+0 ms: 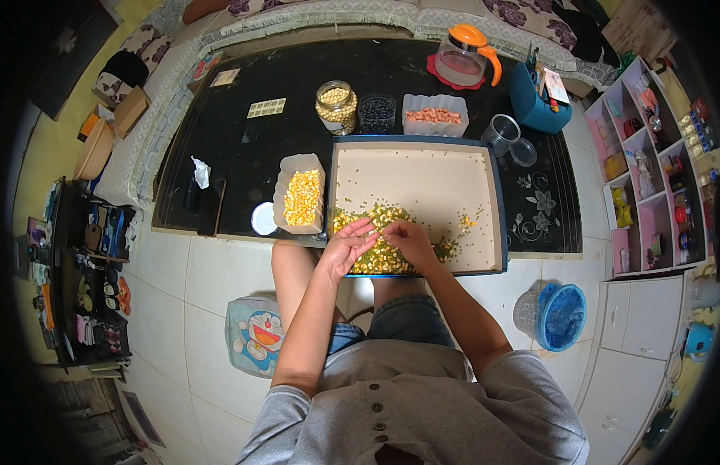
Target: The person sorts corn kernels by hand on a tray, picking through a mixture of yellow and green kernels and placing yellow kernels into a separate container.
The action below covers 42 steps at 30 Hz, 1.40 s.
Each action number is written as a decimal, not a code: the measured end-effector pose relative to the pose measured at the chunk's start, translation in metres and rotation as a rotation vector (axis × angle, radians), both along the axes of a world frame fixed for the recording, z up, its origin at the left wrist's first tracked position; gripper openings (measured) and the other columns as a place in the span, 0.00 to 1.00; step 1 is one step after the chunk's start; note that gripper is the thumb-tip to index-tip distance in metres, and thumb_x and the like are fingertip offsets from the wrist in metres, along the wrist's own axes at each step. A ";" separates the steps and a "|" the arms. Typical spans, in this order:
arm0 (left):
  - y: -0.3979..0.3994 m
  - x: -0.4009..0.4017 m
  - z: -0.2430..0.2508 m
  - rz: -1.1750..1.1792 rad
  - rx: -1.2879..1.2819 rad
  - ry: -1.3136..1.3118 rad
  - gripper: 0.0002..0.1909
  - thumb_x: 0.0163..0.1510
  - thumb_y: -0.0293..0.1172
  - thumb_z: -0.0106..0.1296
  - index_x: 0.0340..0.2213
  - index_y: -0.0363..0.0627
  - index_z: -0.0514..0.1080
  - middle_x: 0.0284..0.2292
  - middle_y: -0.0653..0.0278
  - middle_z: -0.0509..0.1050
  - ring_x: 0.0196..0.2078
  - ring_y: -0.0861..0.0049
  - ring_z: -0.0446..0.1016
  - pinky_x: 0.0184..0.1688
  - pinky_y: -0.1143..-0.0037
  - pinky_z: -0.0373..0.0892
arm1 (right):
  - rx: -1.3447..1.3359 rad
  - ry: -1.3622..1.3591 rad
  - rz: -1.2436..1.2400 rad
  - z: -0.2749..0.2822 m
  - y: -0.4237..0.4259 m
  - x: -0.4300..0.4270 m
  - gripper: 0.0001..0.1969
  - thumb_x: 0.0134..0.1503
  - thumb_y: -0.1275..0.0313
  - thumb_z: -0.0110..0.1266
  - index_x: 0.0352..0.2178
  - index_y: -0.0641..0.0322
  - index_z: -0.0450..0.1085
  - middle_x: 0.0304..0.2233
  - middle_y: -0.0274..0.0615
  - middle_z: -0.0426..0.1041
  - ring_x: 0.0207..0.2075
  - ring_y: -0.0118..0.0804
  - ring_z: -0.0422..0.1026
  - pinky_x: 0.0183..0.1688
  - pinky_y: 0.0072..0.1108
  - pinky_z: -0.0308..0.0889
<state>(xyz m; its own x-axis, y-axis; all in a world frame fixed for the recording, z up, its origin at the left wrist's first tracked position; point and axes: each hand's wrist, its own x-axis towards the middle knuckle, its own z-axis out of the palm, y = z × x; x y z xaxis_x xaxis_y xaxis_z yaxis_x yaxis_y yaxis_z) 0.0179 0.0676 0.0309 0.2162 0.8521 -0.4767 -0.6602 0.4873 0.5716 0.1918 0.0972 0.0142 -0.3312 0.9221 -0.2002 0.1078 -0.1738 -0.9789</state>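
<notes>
A shallow cardboard box lid (418, 174) with a dark blue rim holds a mixed heap of green mung beans and yellow corn kernels (383, 258) along its near side. Above the heap is my left hand (345, 247), palm turned up and fingers spread; whether a kernel lies on it is too small to tell. Close beside it, my right hand (409, 241) has its thumb and fingertips pinched together, and what is between them cannot be seen. Left of the lid stands a plastic tub of corn kernels (302, 197). A few kernels (466, 222) lie apart at the right.
Behind the lid stand a glass jar of pale beans (337, 107), a tub of black beans (377, 113) and a tub of peanuts (434, 116). An empty clear jar (502, 135), a glass pitcher (462, 61), a white lid (264, 218) and a phone (212, 207) are also on the table.
</notes>
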 end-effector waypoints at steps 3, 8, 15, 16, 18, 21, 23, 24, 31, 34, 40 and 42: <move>0.000 -0.001 0.001 -0.013 0.001 0.005 0.21 0.45 0.13 0.37 0.44 0.35 0.57 0.44 0.53 0.60 0.44 0.66 0.64 0.44 0.74 0.65 | 0.113 -0.083 -0.007 0.001 0.000 -0.002 0.03 0.43 0.75 0.50 0.23 0.62 0.67 0.18 0.31 0.67 0.21 0.20 0.63 0.25 0.14 0.60; -0.002 -0.001 -0.002 0.009 -0.002 0.019 0.22 0.44 0.15 0.36 0.45 0.36 0.56 0.44 0.54 0.61 0.43 0.66 0.65 0.44 0.70 0.65 | 0.155 -0.119 -0.032 0.018 -0.004 -0.007 0.04 0.44 0.74 0.49 0.23 0.61 0.68 0.19 0.34 0.68 0.21 0.23 0.65 0.26 0.15 0.61; -0.001 -0.004 -0.010 -0.005 0.012 -0.039 0.21 0.47 0.16 0.34 0.46 0.36 0.55 0.41 0.55 0.64 0.41 0.69 0.66 0.42 0.71 0.65 | 0.315 -0.121 -0.050 0.046 -0.013 -0.026 0.05 0.43 0.74 0.47 0.24 0.61 0.68 0.22 0.39 0.70 0.24 0.33 0.69 0.27 0.20 0.63; -0.001 -0.004 -0.010 -0.013 0.026 -0.046 0.21 0.47 0.17 0.34 0.46 0.36 0.55 0.40 0.55 0.65 0.41 0.70 0.67 0.42 0.72 0.65 | 0.428 -0.142 -0.013 0.050 -0.013 -0.028 0.05 0.42 0.75 0.46 0.24 0.61 0.68 0.22 0.40 0.69 0.24 0.36 0.68 0.28 0.22 0.63; 0.001 -0.003 -0.013 0.011 0.041 -0.071 0.18 0.49 0.20 0.34 0.45 0.34 0.56 0.40 0.55 0.65 0.41 0.71 0.67 0.41 0.74 0.66 | 0.541 -0.161 0.025 0.049 -0.012 -0.030 0.05 0.42 0.76 0.46 0.23 0.60 0.68 0.23 0.42 0.69 0.24 0.39 0.68 0.29 0.24 0.63; 0.002 -0.006 -0.018 0.025 0.072 -0.161 0.16 0.52 0.25 0.34 0.43 0.32 0.57 0.40 0.53 0.65 0.41 0.71 0.66 0.41 0.77 0.66 | 0.686 -0.186 0.084 0.041 -0.009 -0.032 0.06 0.42 0.76 0.45 0.24 0.60 0.68 0.22 0.42 0.68 0.25 0.42 0.67 0.31 0.25 0.62; 0.001 -0.007 -0.017 0.017 0.088 -0.227 0.16 0.53 0.27 0.34 0.43 0.32 0.57 0.40 0.52 0.64 0.41 0.70 0.66 0.41 0.77 0.66 | 0.628 -0.256 0.039 0.050 -0.010 -0.031 0.06 0.41 0.75 0.46 0.25 0.59 0.67 0.22 0.42 0.68 0.28 0.41 0.66 0.33 0.25 0.62; 0.001 -0.002 -0.006 0.043 0.056 -0.215 0.16 0.53 0.29 0.33 0.42 0.31 0.57 0.40 0.52 0.64 0.41 0.70 0.66 0.43 0.77 0.65 | 0.628 -0.257 0.038 0.048 -0.009 -0.028 0.06 0.41 0.75 0.46 0.25 0.59 0.67 0.22 0.42 0.68 0.28 0.41 0.66 0.33 0.25 0.62; 0.002 0.000 -0.008 0.185 -0.044 -0.149 0.17 0.54 0.32 0.34 0.41 0.30 0.59 0.39 0.52 0.65 0.41 0.69 0.66 0.46 0.75 0.63 | 0.560 -0.403 0.090 0.016 0.003 -0.018 0.11 0.35 0.77 0.52 0.27 0.61 0.67 0.25 0.44 0.66 0.31 0.44 0.65 0.35 0.28 0.61; 0.003 0.000 -0.008 0.201 -0.047 -0.155 0.17 0.53 0.32 0.35 0.40 0.31 0.59 0.38 0.52 0.65 0.41 0.69 0.65 0.45 0.75 0.63 | 0.704 -0.402 0.178 0.011 0.005 -0.017 0.12 0.33 0.77 0.53 0.26 0.61 0.67 0.24 0.45 0.65 0.30 0.46 0.65 0.34 0.28 0.62; 0.003 0.000 -0.011 0.200 -0.054 -0.168 0.17 0.53 0.33 0.35 0.40 0.31 0.59 0.38 0.53 0.65 0.41 0.69 0.66 0.45 0.76 0.64 | 0.612 -0.483 0.311 0.006 0.005 -0.019 0.06 0.35 0.77 0.51 0.20 0.63 0.66 0.21 0.46 0.64 0.26 0.47 0.65 0.30 0.31 0.62; 0.003 -0.001 -0.013 0.196 -0.048 -0.166 0.17 0.53 0.33 0.35 0.40 0.31 0.60 0.38 0.53 0.65 0.41 0.69 0.66 0.45 0.75 0.64 | 0.595 -0.504 0.303 0.007 0.004 -0.019 0.04 0.36 0.77 0.49 0.19 0.64 0.66 0.21 0.47 0.64 0.26 0.47 0.65 0.29 0.32 0.62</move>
